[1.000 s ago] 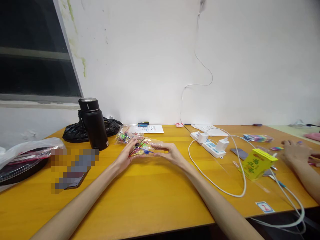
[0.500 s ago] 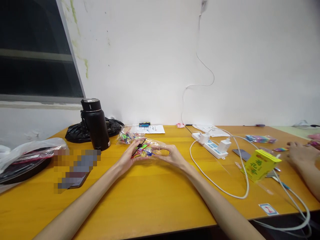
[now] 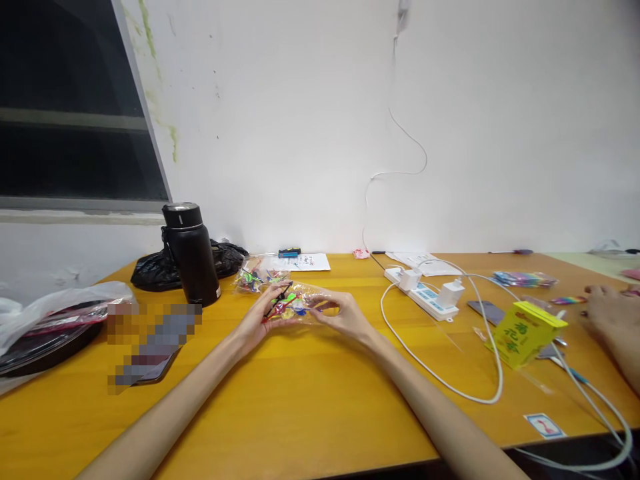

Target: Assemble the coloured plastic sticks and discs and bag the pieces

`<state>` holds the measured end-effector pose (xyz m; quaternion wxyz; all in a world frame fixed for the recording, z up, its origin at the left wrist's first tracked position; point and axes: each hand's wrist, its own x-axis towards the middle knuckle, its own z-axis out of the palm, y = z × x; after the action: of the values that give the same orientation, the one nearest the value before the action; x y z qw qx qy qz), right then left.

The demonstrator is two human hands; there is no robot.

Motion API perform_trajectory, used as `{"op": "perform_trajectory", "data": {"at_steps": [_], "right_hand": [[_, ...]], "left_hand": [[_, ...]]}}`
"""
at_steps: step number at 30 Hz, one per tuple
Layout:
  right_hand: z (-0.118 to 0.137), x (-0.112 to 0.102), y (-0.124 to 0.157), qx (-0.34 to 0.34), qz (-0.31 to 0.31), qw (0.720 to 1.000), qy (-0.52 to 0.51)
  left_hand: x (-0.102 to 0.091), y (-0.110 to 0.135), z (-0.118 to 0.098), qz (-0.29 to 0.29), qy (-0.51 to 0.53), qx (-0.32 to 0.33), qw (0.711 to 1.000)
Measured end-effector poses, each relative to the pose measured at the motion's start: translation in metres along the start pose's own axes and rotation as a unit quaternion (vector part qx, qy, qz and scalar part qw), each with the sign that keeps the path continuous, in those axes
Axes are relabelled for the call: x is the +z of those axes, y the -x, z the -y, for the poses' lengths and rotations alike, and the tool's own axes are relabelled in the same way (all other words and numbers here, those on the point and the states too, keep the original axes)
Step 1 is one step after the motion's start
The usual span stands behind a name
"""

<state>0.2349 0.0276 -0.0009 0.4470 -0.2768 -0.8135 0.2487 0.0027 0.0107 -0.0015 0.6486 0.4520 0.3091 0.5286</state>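
Note:
Between my hands, just above the wooden table (image 3: 300, 413), is a clear plastic bag (image 3: 313, 292) of small colourful pieces in green, red, yellow and blue. My left hand (image 3: 257, 317) grips its left side, thumb below and fingers above, with a thin black strip along the fingers. At the bag's right side, my right hand (image 3: 343, 315) pinches the plastic, thumb and fingertips meeting in a loop. Behind my left hand lies a second clear bag of colourful pieces (image 3: 253, 277). What the pieces are is too small to tell.
A black flask (image 3: 193, 260) and black plastic bag (image 3: 150, 270) stand left, near a phone (image 3: 157, 370). Rightward lie a power strip (image 3: 433, 303), a looping white cable (image 3: 440, 380) and a yellow box (image 3: 527, 337). Another person's hand (image 3: 613, 320) is at far right. A screwdriver (image 3: 289, 253) lies behind.
Both hands keep hold of the bag, and its pieces have shifted slightly. My right fingers have drawn closer together. The other person's hand has moved a little, and the view has tilted slightly.

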Motion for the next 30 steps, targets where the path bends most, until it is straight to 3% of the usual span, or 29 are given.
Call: {"op": "perform_trajectory", "data": {"at_steps": [17, 30], "right_hand": [[0.0003, 0.0018, -0.0003, 0.123, -0.039, 0.986, -0.106], [0.0006, 0.0007, -0.0001, 0.126, -0.033, 0.985, -0.115]], "left_hand": [[0.0008, 0.0015, -0.0019, 0.029, -0.032, 0.006, 0.999], [0.001, 0.0019, -0.0014, 0.033, -0.032, 0.009, 0.999]]}}
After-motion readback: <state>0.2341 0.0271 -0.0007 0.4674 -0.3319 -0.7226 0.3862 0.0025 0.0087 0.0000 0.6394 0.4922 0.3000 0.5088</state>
